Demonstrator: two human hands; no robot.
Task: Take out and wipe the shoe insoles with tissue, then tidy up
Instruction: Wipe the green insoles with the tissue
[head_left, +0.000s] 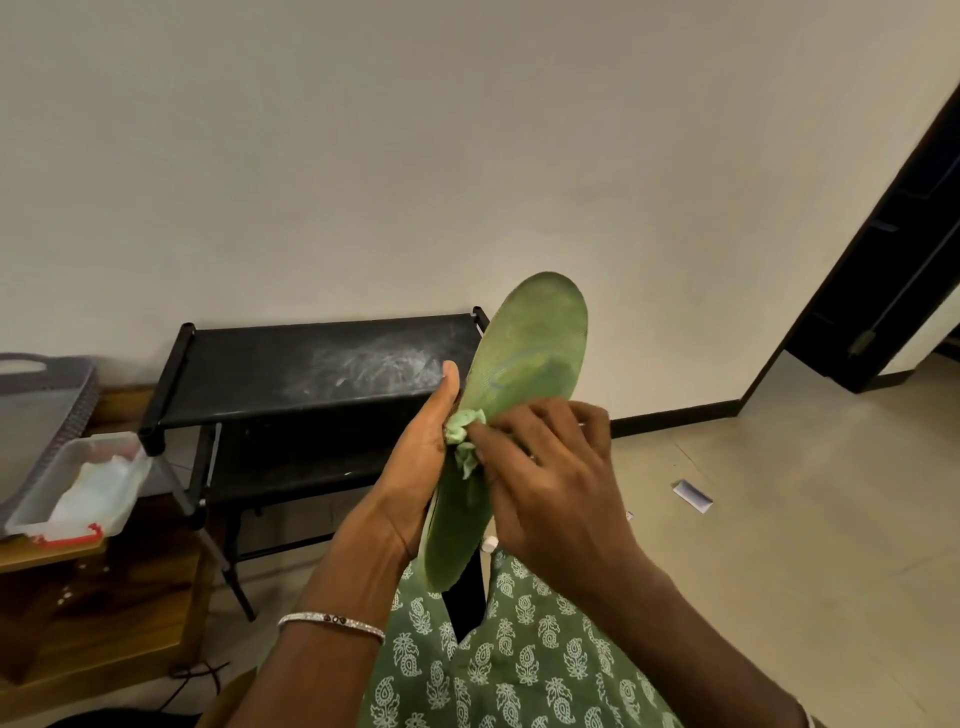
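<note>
- we have one green insole (524, 364) out of its shoe and held up in front of us, toe end high and heel end down near our lap, so the taking-out step looks done for this one.
- we judge that we are mid-wipe: the crumpled tissue (465, 436) sits on the insole's middle, near its left edge.
- no shoe and no second insole show here, so we cannot say how many are left; putting the insole back and tidying up are not yet done.
- our left hand (421, 457) holds the insole along its left edge. The thumb lies straight up the rim, and the fingers go behind the insole, where we cannot see them.
- our right hand (550, 467) is curled, its fingertips pinching the tissue and pressing it onto the insole's face.
- a clear box (31, 512) with white tissue in it sits on the wooden table at our left, beside the black rack (311, 364) – handy for a fresh piece.
- a scrap of paper (693, 496) lies on the floor at our right – something for the tidy-up.
</note>
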